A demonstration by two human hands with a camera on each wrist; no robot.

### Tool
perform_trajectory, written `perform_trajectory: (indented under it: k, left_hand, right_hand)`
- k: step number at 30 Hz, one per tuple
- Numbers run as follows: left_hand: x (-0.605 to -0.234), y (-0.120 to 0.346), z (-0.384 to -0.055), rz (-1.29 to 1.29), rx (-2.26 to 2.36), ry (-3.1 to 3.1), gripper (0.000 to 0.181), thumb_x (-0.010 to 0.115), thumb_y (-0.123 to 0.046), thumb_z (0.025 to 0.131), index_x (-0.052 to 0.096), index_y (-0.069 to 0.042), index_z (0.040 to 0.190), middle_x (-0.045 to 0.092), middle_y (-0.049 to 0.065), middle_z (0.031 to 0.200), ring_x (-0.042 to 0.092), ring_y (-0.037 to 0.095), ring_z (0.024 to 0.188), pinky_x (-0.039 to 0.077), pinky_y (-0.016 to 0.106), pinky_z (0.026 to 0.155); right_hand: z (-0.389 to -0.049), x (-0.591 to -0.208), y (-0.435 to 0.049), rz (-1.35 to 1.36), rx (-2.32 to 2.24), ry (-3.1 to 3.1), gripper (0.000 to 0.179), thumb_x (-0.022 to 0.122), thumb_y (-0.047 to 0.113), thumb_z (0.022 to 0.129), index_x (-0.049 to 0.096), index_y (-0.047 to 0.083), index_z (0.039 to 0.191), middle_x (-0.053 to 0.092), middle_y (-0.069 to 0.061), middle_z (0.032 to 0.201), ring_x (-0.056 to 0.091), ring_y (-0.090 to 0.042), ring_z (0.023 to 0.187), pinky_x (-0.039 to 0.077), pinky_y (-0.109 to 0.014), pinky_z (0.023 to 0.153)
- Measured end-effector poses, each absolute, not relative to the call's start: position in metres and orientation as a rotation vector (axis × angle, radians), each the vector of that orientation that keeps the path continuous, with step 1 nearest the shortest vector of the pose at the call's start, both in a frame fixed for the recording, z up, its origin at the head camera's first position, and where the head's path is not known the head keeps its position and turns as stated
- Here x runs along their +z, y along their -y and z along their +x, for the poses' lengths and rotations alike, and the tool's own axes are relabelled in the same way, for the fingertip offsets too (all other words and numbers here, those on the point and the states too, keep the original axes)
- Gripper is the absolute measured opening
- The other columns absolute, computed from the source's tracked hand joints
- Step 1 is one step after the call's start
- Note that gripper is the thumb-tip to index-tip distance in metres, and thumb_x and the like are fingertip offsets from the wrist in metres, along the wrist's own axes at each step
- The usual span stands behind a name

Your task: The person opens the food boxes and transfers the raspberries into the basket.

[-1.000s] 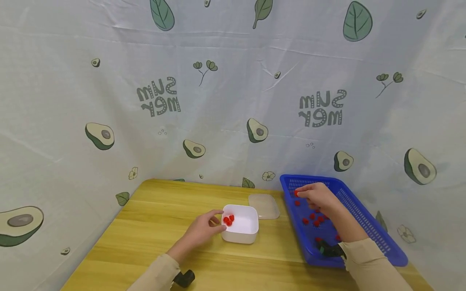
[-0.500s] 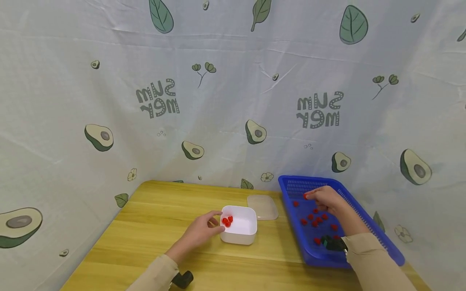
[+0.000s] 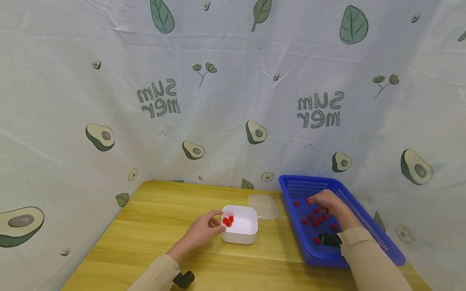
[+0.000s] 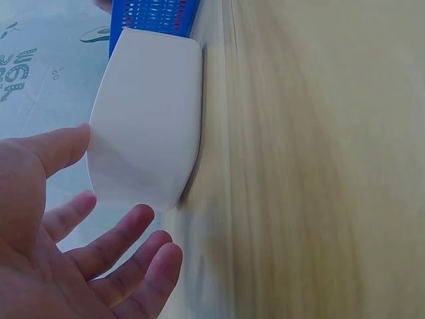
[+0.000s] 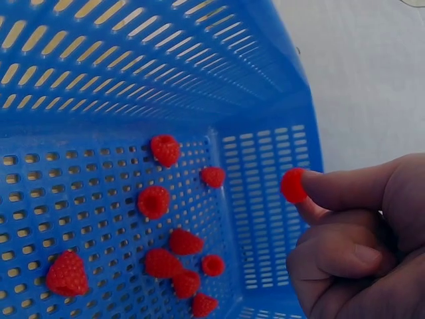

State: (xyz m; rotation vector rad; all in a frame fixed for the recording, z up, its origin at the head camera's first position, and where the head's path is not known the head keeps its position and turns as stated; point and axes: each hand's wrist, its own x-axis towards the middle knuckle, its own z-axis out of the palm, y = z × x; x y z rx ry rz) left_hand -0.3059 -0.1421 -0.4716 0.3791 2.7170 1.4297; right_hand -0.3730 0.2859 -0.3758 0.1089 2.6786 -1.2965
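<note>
At the middle of the table, a white plastic box (image 3: 243, 234) holds several raspberries (image 3: 228, 221) against its left inner wall. My left hand (image 3: 203, 229) touches the box's left side, thumb and index fingertips apart at its rim; in the left wrist view the other fingers (image 4: 109, 246) spread loosely below the box. Over the blue basket (image 3: 296, 230), my right hand (image 3: 327, 202) pinches one raspberry (image 5: 293, 185) between thumb and index finger, the other fingers curled in. Several more raspberries (image 5: 154, 202) lie scattered on the basket's slotted floor.
A translucent lid (image 3: 265, 208) lies flat behind the box, to its right. The basket's raised walls stand at the table's right side. A printed cloth (image 3: 225, 101) hangs behind the wooden table (image 3: 174, 202).
My right hand has moved right and a little nearer within the basket, with the raspberry still pinched. My left hand and the box keep their places.
</note>
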Motion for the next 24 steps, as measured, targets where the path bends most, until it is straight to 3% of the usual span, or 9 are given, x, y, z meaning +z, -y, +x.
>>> perform_trajectory:
  k: [9, 17, 24]
  left_hand:
    - [-0.474, 0.143, -0.306, 0.398, 1.434, -2.722, 0.054, 0.074, -0.038, 0.091, 0.058, -0.019, 0.138, 0.066, 0.003, 0.107, 0.059, 0.019, 0.094, 0.051, 0.038, 0.077]
    - [-0.473, 0.142, -0.304, 0.396, 1.443, -2.716, 0.053, 0.073, -0.037, 0.092, 0.057, -0.020, 0.139, 0.066, 0.003, 0.106, 0.059, 0.019, 0.093, 0.050, 0.037, 0.076]
    - [-0.475, 0.142, -0.304, 0.397, 1.445, -2.717, 0.053, 0.073, -0.038, 0.091, 0.057, -0.020, 0.139, 0.066, 0.003, 0.105, 0.060, 0.019, 0.093, 0.051, 0.038, 0.077]
  right_hand:
    - [-0.375, -0.377, -0.283, 0.139, -1.257, -2.724, 0.034, 0.059, 0.002, 0.093, 0.061, -0.020, 0.119, 0.031, 0.008, 0.048, 0.031, -0.007, 0.042, 0.031, -0.025, 0.045]
    - [-0.367, -0.371, -0.272, 0.034, -1.233, -2.742, 0.039, 0.060, 0.005, 0.094, 0.057, -0.019, 0.126, 0.050, 0.004, 0.069, 0.029, -0.007, 0.044, 0.033, -0.026, 0.046]
    - [-0.356, -0.364, -0.246, -0.024, -1.286, -2.703, 0.040, 0.061, 0.008, 0.097, 0.057, -0.016, 0.128, 0.034, 0.008, 0.054, 0.025, -0.006, 0.044, 0.030, -0.024, 0.045]
